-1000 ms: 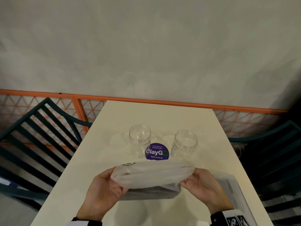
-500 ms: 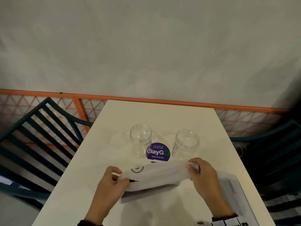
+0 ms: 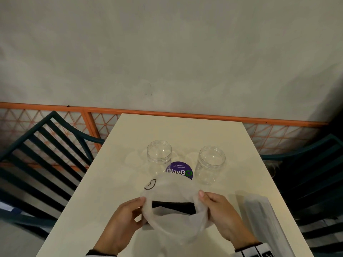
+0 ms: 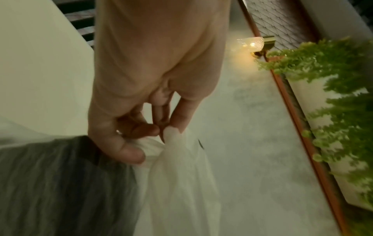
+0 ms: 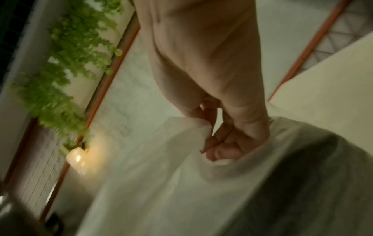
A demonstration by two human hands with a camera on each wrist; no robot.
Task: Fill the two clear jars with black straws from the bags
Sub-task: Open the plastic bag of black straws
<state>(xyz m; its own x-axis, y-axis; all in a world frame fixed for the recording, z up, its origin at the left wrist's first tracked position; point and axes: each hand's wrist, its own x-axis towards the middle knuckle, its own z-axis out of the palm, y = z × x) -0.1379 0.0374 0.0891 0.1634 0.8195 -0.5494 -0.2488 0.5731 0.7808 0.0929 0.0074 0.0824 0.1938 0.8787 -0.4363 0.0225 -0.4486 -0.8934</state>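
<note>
Two clear jars stand upright and hold nothing on the cream table: the left jar and the right jar. Nearer me lies a translucent white bag with its mouth spread wide, and a dark bundle of black straws shows inside. My left hand pinches the bag's left rim. The right hand pinches the right rim. In both wrist views the straws are a grey mass behind the plastic.
A second bag of straws lies flat by the table's right edge. A purple round sticker sits between the jars. Dark slatted chairs flank the table, and an orange rail runs along the wall behind.
Both hands have pulled the bag's mouth apart, turning the closed flat bag into a wide opening that shows the black straws. The hands shifted a little toward me.
</note>
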